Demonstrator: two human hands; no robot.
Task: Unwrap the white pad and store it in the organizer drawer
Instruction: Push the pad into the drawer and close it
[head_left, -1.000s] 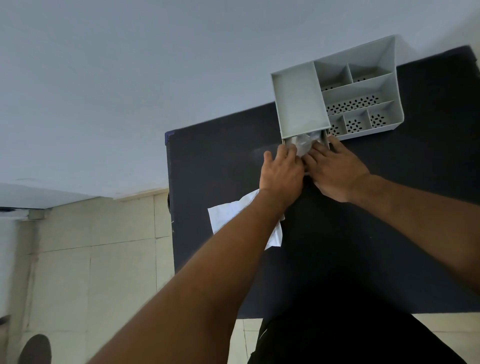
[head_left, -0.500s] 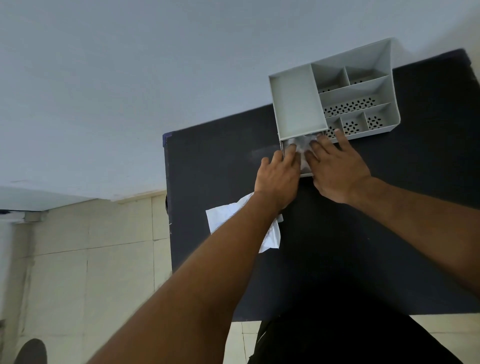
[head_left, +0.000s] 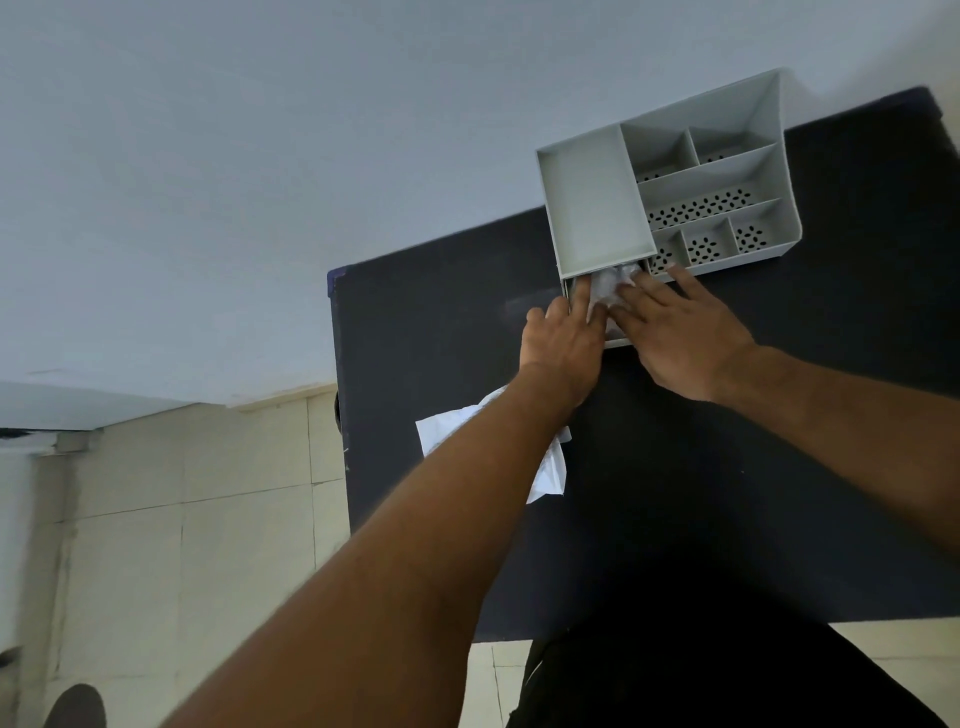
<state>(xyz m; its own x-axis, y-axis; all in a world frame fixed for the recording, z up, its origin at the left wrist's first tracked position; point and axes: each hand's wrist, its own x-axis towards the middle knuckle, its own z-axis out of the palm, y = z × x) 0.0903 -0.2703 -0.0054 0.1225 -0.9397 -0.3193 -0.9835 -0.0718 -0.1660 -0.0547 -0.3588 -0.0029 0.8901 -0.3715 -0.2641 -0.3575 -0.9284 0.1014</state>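
A grey organizer (head_left: 592, 208) with several compartments stands at the far edge of the black table (head_left: 675, 493). Its drawer (head_left: 618, 342) is pulled out a little towards me. The white pad (head_left: 608, 288) lies crumpled in the drawer, mostly hidden by my fingers. My left hand (head_left: 563, 343) presses on the pad's left side with straight fingers. My right hand (head_left: 680, 332) lies flat over its right side and the drawer's front. The torn white wrapper (head_left: 447, 431) lies on the table under my left forearm.
A pale wall runs behind the organizer. The table's left edge (head_left: 340, 415) drops to a tiled floor (head_left: 182, 519). My dark clothing (head_left: 701, 675) touches the table's near edge.
Both hands have pushed further forward into the drawer, and the pad sits deeper under the organizer's top tray. The drawer shows pulled out a bit more than one second ago.
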